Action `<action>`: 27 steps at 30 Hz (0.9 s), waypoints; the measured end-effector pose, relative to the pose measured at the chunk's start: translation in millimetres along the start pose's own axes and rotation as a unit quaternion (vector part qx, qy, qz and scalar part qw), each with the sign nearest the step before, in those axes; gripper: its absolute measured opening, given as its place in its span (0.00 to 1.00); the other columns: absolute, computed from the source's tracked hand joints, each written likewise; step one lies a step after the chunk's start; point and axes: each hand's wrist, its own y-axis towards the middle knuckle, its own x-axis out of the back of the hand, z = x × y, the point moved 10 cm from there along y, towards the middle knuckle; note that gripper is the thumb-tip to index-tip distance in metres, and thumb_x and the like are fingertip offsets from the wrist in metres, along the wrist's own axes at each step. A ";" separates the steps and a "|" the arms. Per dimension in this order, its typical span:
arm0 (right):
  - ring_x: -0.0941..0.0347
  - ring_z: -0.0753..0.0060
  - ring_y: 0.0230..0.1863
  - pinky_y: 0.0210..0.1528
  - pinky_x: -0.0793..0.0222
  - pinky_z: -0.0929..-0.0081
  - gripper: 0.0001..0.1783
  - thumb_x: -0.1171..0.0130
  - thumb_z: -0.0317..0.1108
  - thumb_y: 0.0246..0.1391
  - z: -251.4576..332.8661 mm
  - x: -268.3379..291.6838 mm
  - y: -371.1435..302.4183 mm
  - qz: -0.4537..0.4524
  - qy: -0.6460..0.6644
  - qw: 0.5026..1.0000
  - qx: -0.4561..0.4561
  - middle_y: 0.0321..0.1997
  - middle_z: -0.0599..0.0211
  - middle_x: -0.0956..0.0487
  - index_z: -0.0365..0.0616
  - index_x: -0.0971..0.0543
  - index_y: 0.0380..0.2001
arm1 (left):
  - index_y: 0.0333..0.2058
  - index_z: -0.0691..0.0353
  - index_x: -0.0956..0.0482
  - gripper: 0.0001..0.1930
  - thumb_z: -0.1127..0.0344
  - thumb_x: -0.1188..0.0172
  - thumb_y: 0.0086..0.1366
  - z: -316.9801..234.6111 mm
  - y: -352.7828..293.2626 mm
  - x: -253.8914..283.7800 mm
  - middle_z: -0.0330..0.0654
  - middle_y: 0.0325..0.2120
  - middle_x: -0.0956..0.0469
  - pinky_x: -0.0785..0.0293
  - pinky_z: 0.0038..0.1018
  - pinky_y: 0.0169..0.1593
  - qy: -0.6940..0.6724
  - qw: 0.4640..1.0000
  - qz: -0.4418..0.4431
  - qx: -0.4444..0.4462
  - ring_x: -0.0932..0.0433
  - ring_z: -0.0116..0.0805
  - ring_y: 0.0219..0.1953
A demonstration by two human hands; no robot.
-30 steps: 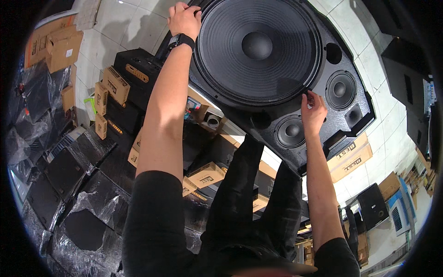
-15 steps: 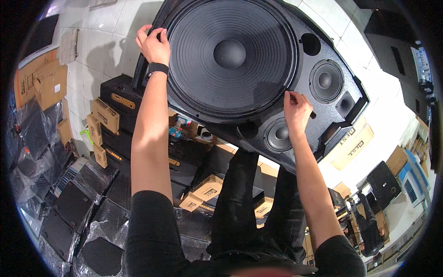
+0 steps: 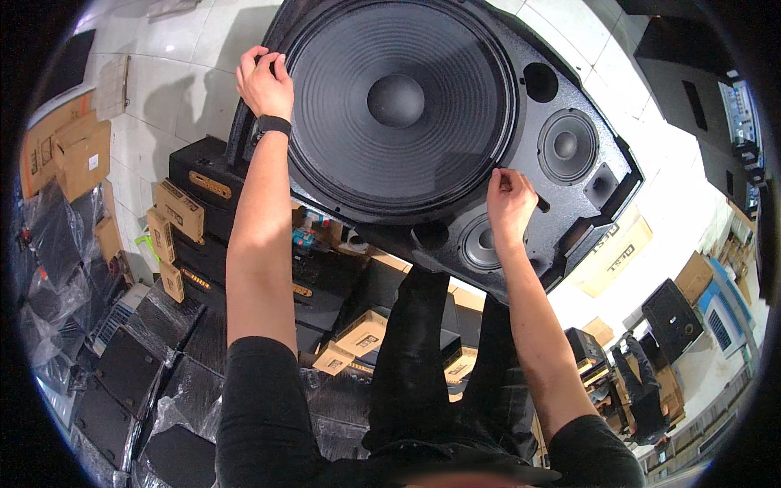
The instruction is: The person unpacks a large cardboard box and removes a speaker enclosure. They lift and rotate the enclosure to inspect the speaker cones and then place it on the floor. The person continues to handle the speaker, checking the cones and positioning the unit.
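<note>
A large black woofer is seated in the front of a black speaker cabinet, at the top of the view. My left hand, a black band on its wrist, is at the left side of the woofer's rim with its fingers curled. Whatever those fingers hold, if anything, is hidden. At the lower right of the rim, my right hand has thumb and fingers pinched together; I cannot make out anything between them. Beneath that hand is a small speaker driver, partly covered. Another small driver sits farther right.
Black equipment cases are stacked below left, with small cardboard boxes on them. Plastic-wrapped black units fill the lower left. A cardboard carton lies right of the cabinet. Another person is at the lower right.
The whole view has shifted slightly, so the cabinet appears a little lower and farther left. Both hands keep their places at the woofer's rim.
</note>
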 end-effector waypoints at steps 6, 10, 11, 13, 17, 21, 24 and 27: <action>0.22 0.59 0.24 0.29 0.27 0.66 0.07 0.35 0.29 0.53 2.2 -0.9 -6.0 0.009 -0.003 1.000 -0.007 0.23 0.55 0.21 0.35 0.18 0.26 | 0.31 0.55 0.14 0.06 0.62 0.35 0.61 -1.4 4.7 -6.5 0.32 0.46 0.25 0.29 0.44 0.48 -0.007 0.999 -0.021 -0.043 0.27 0.44 0.49; 0.20 0.62 0.25 0.32 0.26 0.70 0.08 0.34 0.30 0.54 -2.7 -3.5 -11.6 0.015 0.032 0.999 -0.028 0.25 0.55 0.19 0.35 0.17 0.31 | 0.30 0.54 0.14 0.06 0.60 0.33 0.60 3.8 8.0 -12.0 0.39 0.44 0.23 0.28 0.43 0.50 0.006 0.997 -0.023 -0.079 0.26 0.47 0.48; 0.20 0.63 0.27 0.34 0.25 0.70 0.08 0.33 0.30 0.53 -6.0 -5.5 -13.4 0.024 0.038 0.998 -0.034 0.27 0.55 0.18 0.35 0.16 0.32 | 0.31 0.53 0.13 0.07 0.59 0.33 0.60 9.1 9.7 -13.3 0.41 0.43 0.23 0.28 0.43 0.51 0.003 0.997 -0.015 -0.081 0.26 0.47 0.48; 0.19 0.63 0.29 0.36 0.24 0.70 0.09 0.32 0.30 0.52 -10.1 -6.6 -15.4 0.036 0.013 0.999 -0.018 0.30 0.55 0.18 0.36 0.16 0.34 | 0.32 0.52 0.12 0.09 0.55 0.33 0.61 14.9 10.3 -19.5 0.46 0.42 0.22 0.28 0.43 0.52 0.011 0.995 0.004 -0.100 0.26 0.48 0.50; 0.18 0.66 0.30 0.35 0.23 0.73 0.10 0.33 0.26 0.51 -21.0 -5.7 -13.4 0.083 0.094 0.992 -0.004 0.32 0.56 0.18 0.34 0.17 0.37 | 0.35 0.49 0.11 0.13 0.49 0.34 0.63 20.7 11.9 -25.1 0.48 0.42 0.21 0.28 0.42 0.53 0.084 0.986 0.010 -0.143 0.25 0.47 0.51; 0.17 0.62 0.31 0.35 0.21 0.71 0.07 0.35 0.26 0.52 -19.2 0.2 -10.5 0.097 0.110 0.988 0.044 0.32 0.54 0.18 0.36 0.17 0.35 | 0.37 0.49 0.11 0.14 0.48 0.36 0.64 29.4 13.1 -34.9 0.50 0.48 0.24 0.29 0.41 0.58 0.101 0.984 0.050 -0.138 0.26 0.48 0.53; 0.17 0.65 0.30 0.35 0.21 0.71 0.08 0.35 0.26 0.53 -45.9 3.0 -10.3 0.072 0.175 0.979 -0.073 0.32 0.54 0.17 0.36 0.17 0.37 | 0.40 0.50 0.12 0.14 0.50 0.37 0.65 37.1 13.5 -39.1 0.50 0.52 0.28 0.29 0.40 0.61 0.079 0.986 0.086 -0.120 0.27 0.49 0.56; 0.16 0.72 0.31 0.36 0.21 0.76 0.09 0.34 0.30 0.56 -61.4 -6.3 -12.7 0.101 0.177 0.969 -0.141 0.30 0.58 0.15 0.34 0.16 0.37 | 0.40 0.49 0.12 0.14 0.50 0.37 0.65 38.8 15.5 -37.4 0.48 0.52 0.27 0.29 0.39 0.60 0.037 0.986 0.097 -0.129 0.27 0.48 0.56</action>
